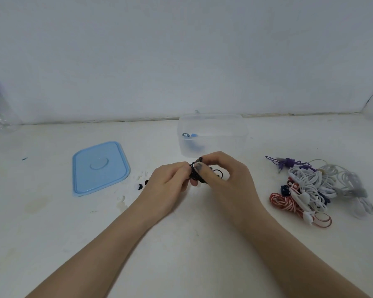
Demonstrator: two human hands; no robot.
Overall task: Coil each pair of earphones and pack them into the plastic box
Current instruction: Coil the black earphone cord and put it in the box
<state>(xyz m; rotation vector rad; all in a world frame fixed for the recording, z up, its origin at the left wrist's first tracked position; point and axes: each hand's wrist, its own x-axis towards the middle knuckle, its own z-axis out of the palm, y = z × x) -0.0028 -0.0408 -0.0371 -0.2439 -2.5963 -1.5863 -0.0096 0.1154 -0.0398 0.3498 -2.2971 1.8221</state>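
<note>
I see my left hand [170,181] and right hand [226,175] both pinching a coiled black earphone bundle [197,172] just in front of the clear plastic box [213,145], which holds a blue pair [190,136]; blue lid [99,166] left; tangled earphone pile [317,188] right, on the white table [52,233].

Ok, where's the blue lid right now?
In the head view, the blue lid lies flat on the table's left side, left of the left hand and the plastic box.
</note>
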